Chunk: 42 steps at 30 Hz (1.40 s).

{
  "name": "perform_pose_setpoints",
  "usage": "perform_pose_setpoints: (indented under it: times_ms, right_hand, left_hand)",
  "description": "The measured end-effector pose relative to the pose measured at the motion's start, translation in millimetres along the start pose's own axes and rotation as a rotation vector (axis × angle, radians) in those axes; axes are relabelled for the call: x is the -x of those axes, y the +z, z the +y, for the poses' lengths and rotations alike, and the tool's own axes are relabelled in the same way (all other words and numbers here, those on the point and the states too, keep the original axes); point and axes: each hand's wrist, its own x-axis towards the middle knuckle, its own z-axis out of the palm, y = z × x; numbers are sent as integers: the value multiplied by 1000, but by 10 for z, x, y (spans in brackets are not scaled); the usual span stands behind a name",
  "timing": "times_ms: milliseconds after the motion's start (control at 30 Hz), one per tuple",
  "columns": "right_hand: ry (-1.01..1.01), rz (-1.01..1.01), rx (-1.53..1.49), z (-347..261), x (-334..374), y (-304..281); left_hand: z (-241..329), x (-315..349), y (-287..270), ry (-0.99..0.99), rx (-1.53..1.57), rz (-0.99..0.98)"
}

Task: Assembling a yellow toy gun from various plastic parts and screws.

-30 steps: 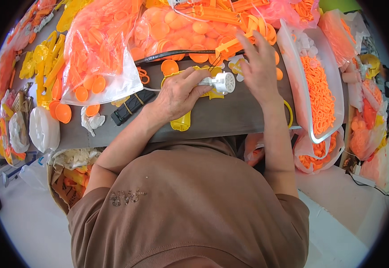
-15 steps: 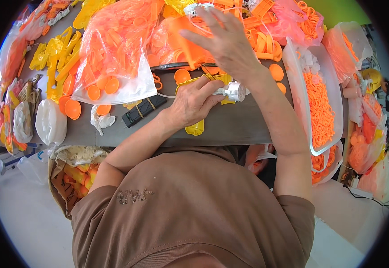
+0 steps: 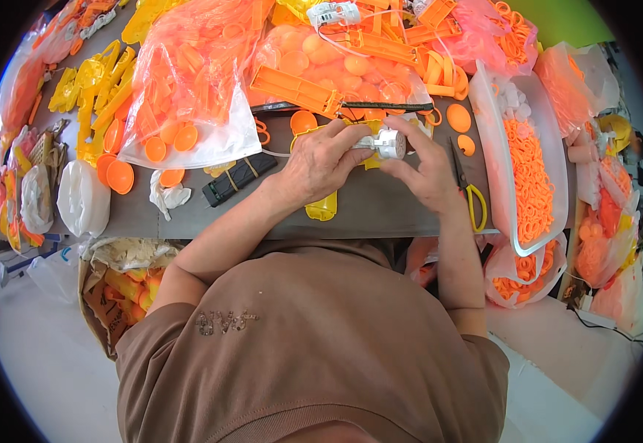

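Observation:
A white plastic part with a round, wider end (image 3: 391, 144) is between my two hands above the table. My left hand (image 3: 323, 164) is closed around its narrow end, and a thin white wire runs out to the left of that hand. From the right, my right hand (image 3: 430, 171) has its thumb and fingers about the round end. Beneath my left hand lies a translucent yellow plastic part (image 3: 323, 207), mostly covered. An orange trough-shaped piece (image 3: 297, 91) rests on the bagged parts beyond. Another white part (image 3: 334, 13) with a wire lies farther back.
Yellow-handled scissors (image 3: 475, 201) lie right of my right hand. A clear bin (image 3: 484, 111) of orange rings stands farther right. At left are a black bar with rubber bands (image 3: 239, 179), loose orange cups (image 3: 120, 178) and a white container (image 3: 84, 201). Bagged orange parts (image 3: 188, 81) fill the back.
My right hand has come down from the back of the table to the round end of the white part. The orange trough piece and the scissors now show. My left hand keeps its hold.

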Motion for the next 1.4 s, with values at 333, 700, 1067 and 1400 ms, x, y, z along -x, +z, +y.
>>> perform_pose_setpoints:
  times_ms: [333, 700, 1067, 1400]
  right_hand:
    - [321, 436, -813, 351, 77, 444]
    - [333, 424, -942, 307, 92, 492]
    - [326, 400, -988, 318, 105, 472]
    - [403, 417, -776, 272, 65, 457]
  left_hand:
    - [487, 167, -212, -8, 70, -140]
    - [289, 48, -415, 315, -77, -163]
    - [-229, -566, -725, 368, -624, -232]
    - [134, 49, -758, -37, -352, -324]
